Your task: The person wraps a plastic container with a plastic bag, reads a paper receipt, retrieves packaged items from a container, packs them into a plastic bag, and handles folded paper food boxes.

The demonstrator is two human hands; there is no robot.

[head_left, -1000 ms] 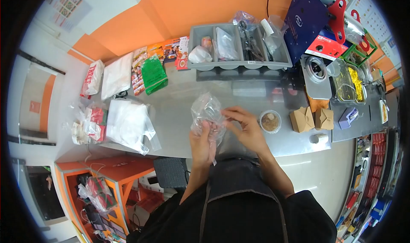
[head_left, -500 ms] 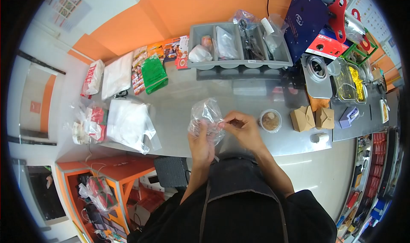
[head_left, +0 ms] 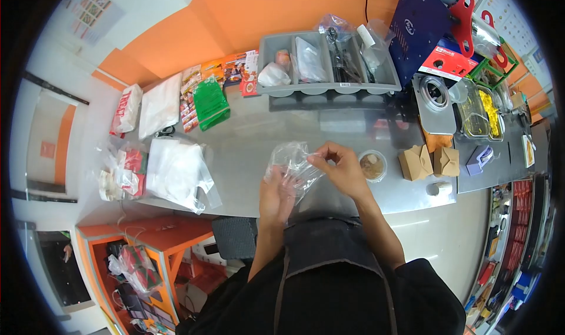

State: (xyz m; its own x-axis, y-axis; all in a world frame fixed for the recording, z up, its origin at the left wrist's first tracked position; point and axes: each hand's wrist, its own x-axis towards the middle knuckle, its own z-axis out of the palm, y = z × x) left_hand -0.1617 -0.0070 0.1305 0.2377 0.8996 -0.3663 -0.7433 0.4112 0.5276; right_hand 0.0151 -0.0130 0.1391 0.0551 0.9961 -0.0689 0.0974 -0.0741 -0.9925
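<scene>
You are holding the bag (head_left: 292, 153) above the counter (head_left: 238, 150), between your two hands. Your right hand (head_left: 345, 173) is pinching its edge between thumb and fingertip; your left hand (head_left: 274, 197) is showing partly through it, and whether those fingers are gripping I cannot tell. Pulling too hard could be risking a tear, as the bag is looking thin; swinging right could be knocking the tub (head_left: 372, 165). Compared with half a second ago, the bag is stretching more towards your right hand, which is sitting closer to the tub.
</scene>
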